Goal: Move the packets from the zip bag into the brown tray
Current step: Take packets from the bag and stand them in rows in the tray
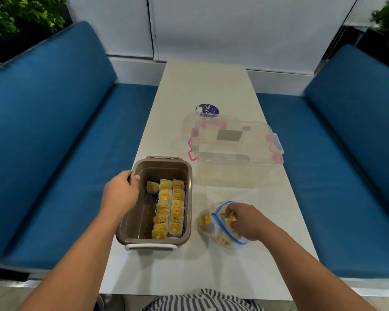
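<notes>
Two blue benches (54,131) run along either side of a long pale table (207,86), with green plants (20,14) behind the left one. On the far half of the table, right of centre, stands a clear plastic box (231,153) with pink latches; behind it lies a round purple label (209,110) on something clear that I cannot make out. Nearer, on the left side of the table, sits the brown tray (190,198), open at the top. Yellow packets (170,209) are lined up in two rows along its right side, and one more lies apart to their left. Just right of the tray, and clear of it, the zip bag (213,230) lies on the table with its blue-edged mouth open and more yellow packets inside. The left hand (120,194) grips the tray's left wall, thumb hooked over the rim and fingers down the outside. The right hand (247,221) reaches into the bag's mouth, fingers curled and pinching one packet (231,219).
</notes>
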The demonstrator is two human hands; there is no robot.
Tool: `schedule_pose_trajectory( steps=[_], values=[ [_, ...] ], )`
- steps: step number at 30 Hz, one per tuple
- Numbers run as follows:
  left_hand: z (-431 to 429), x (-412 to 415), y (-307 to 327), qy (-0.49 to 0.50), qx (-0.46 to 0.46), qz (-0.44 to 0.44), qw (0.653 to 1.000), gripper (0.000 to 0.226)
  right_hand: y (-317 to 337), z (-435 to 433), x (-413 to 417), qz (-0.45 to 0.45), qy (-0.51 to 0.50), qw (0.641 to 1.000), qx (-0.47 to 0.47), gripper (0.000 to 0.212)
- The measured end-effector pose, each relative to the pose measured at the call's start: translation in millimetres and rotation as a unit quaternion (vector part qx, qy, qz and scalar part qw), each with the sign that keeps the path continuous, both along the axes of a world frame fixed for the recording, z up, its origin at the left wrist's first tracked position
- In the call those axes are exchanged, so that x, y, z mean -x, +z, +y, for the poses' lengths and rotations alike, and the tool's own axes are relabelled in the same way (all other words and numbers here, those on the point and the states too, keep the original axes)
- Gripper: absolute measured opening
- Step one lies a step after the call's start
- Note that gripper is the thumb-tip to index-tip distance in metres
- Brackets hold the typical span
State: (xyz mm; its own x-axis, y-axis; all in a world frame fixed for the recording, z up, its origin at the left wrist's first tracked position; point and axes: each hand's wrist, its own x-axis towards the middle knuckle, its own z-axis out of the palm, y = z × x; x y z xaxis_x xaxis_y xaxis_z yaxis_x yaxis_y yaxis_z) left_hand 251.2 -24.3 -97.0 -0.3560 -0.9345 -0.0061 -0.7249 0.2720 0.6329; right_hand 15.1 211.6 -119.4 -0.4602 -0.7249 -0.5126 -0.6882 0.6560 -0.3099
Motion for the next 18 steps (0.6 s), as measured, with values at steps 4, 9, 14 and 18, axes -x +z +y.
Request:
schedule_pose_trajectory(
  steps=[4,9,14,18],
  values=[
    [-0.6,-0.8,-0.8,-0.001,0.003,-0.001,1.0,0.026,-1.6,-1.4,0.3,0.02,0.009,1.0,-0.016,0.037],
    [-1.5,-1.2,-4.0,-0.006,0.012,-0.001,1.0,0.026,14.6,4.7,9.8,-0.086,-0.069,0.993,0.043,0.056],
    [-2.6,-0.9,-6.5,-0.007,0.015,-0.011,1.0,0.025,27.2,19.4,14.9,-0.181,-0.148,0.968,0.091,0.048],
    [-1.9,0.1,-6.8,-0.007,0.017,-0.016,1.0,0.025,24.1,24.3,16.0,-0.188,-0.157,0.962,0.121,0.028]
  ],
)
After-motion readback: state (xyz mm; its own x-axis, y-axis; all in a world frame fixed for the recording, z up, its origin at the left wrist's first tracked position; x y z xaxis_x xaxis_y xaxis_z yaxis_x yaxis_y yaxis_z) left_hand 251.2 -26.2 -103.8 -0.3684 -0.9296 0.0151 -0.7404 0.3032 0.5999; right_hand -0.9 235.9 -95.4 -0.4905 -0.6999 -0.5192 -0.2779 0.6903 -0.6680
